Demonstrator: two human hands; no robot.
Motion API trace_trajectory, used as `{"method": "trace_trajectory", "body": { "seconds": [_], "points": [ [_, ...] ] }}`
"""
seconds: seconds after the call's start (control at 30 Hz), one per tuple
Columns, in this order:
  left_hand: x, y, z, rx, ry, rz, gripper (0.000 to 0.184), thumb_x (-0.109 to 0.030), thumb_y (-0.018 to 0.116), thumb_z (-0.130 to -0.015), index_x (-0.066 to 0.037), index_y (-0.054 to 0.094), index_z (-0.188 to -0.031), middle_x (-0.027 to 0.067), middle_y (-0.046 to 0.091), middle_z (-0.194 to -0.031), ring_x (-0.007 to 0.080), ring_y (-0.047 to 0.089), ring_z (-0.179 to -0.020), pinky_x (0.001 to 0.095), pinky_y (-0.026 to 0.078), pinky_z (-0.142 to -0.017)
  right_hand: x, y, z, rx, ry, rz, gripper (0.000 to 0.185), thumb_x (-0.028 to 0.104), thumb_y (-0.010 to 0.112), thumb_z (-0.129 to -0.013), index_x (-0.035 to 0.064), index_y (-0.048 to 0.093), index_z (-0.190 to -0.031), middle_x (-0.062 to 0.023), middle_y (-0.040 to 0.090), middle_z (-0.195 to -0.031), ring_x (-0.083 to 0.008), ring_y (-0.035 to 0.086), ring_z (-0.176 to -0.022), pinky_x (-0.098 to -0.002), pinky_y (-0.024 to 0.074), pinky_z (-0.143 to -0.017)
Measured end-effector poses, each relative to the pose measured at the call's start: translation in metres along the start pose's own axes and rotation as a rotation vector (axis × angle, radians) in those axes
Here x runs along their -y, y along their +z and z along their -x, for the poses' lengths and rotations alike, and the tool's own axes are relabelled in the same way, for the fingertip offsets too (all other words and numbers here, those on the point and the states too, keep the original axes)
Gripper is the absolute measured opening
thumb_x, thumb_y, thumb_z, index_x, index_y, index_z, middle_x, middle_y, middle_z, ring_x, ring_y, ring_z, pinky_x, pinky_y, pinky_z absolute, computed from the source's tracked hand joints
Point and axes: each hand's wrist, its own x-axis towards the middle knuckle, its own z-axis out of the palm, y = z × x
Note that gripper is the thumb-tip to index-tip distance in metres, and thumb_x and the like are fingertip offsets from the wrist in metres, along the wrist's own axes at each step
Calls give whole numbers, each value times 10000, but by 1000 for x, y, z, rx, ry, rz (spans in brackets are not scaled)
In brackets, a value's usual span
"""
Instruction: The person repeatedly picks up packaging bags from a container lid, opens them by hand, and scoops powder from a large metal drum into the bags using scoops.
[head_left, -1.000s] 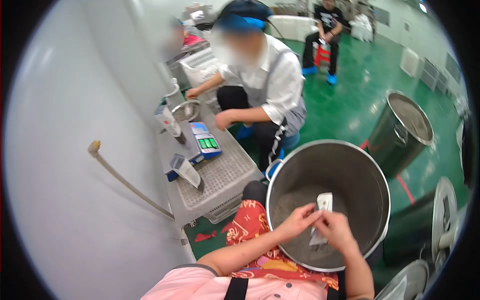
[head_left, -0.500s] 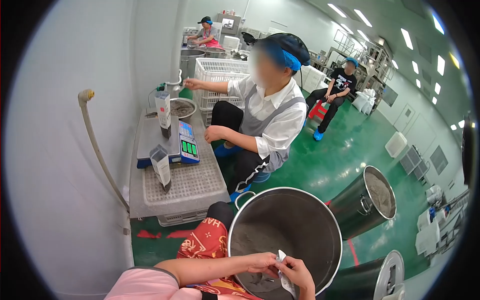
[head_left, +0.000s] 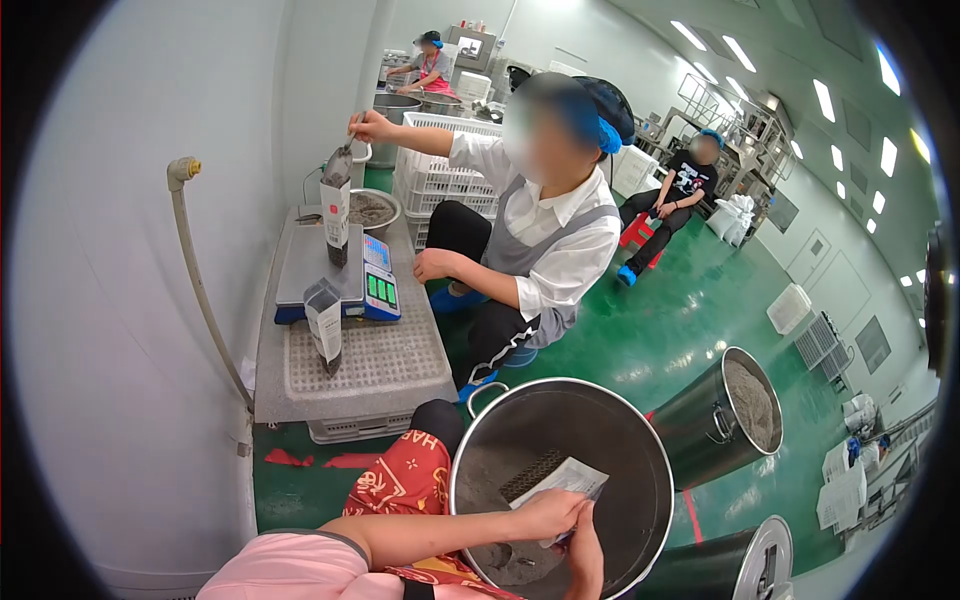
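Note:
Over a large metal barrel point(head_left: 462, 440) part-filled with grey powder point(head_left: 490, 470), both my hands grip a flat white printed bag point(head_left: 578, 480). My left hand point(head_left: 550, 513), reaching in from the left, is closed on its lower edge. My right hand point(head_left: 586, 556) comes up from below, its fingers closed beside the left ones on the same bag. A dark dotted strip point(head_left: 530, 476) shows along the bag's left side; I cannot tell whether it belongs to the bag.
A co-worker point(head_left: 545, 230) holds a scoop point(head_left: 340, 160) at an upright bag point(head_left: 335, 215) on a digital scale point(head_left: 380, 290). Another open bag point(head_left: 323, 325) stands on the low platform point(head_left: 400, 375). More barrels point(head_left: 715, 420) stand at right; a seated person point(head_left: 685, 175) is farther back.
The bag in my hands has turned from narrow and edge-on to showing its broad face, tilted up right. The co-worker's scoop hand has risen to the mouth of the bag on the scale.

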Motion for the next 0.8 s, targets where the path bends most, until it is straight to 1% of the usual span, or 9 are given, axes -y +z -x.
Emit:
{"method": "trace_trajectory", "body": {
  "seconds": [0.13, 0.23, 0.4, 0.47, 0.53, 0.63, 0.7, 0.77, 0.8],
  "points": [
    [-19, -8, 3, 5, -2, -33, 245, -211, 441, -875, -4, 570, -853, 235, 600, -712, 415, 577, -715, 462, 438, -644, 12, -6, -2, 14, 29, 1, 590, 570, 261, -936, 80, 578, -857, 9, 507, -592, -77, 439, -456, -229, 341, -407],
    [-12, -7, -1, -28, 33, -39, 269, -226, 436, -892, 9, 558, -848, 195, 606, -685, 365, 596, -645, 436, 443, -616, 17, -1, -6, -95, -47, -36, 539, 509, 315, -945, 67, 583, -792, 12, 497, -566, -73, 434, -444, -235, 331, -395],
    [-13, -3, -6, 142, -174, 605, 306, -263, 409, -941, -34, 566, -811, 16, 526, -611, 104, 496, -517, 274, 394, -472, 19, 0, -2, -372, -375, 24, 435, 313, 453, -931, -24, 576, -684, -10, 505, -523, -87, 472, -457, -273, 333, -415],
    [-28, -7, -1, 146, -206, 809, 279, -255, 401, -951, -86, 569, -807, -47, 479, -592, 30, 429, -472, 201, 335, -419, 24, 0, 2, -354, -366, -109, 403, 276, 457, -925, -21, 585, -685, -14, 513, -529, -84, 470, -457, -274, 339, -428],
    [-30, -8, 0, 150, -202, 870, 269, -249, 404, -950, -86, 563, -807, -44, 484, -600, 36, 432, -472, 204, 336, -417, 38, 16, 13, -482, -414, -124, 384, 209, 414, -919, -30, 576, -665, -11, 543, -566, -57, 474, -493, -236, 333, -441],
    [-25, -6, 5, 142, -204, 845, 265, -250, 415, -947, -79, 555, -800, -47, 489, -605, 39, 434, -468, 199, 341, -416, 13, 6, 3, -368, -392, -245, 377, 199, 415, -918, -33, 583, -672, -4, 549, -581, -63, 483, -489, -239, 326, -428],
    [-18, -5, 5, 114, -176, 730, 270, -256, 421, -946, -72, 560, -805, -52, 491, -605, 35, 435, -472, 196, 346, -419, 10, 5, 3, -371, -419, 62, 379, 197, 410, -920, -50, 575, -685, -104, 563, -536, -151, 534, -452, -308, 350, -417],
    [-17, -18, 6, 99, -219, 510, 308, -294, 478, -928, -34, 564, -786, 3, 499, -570, 59, 460, -497, 252, 363, -431, 16, 7, 2, -337, -449, 388, 374, 185, 408, -918, -58, 562, -679, -183, 556, -530, -230, 560, -443, -356, 368, -421],
    [-23, -26, 7, 84, -218, 344, 320, -302, 493, -923, -25, 564, -781, 21, 499, -564, 65, 461, -507, 268, 366, -438, 12, 2, -3, -235, -593, 537, 342, 153, 418, -905, -61, 544, -670, -251, 522, -569, -332, 569, -484, -413, 383, -441]
  ]
}}
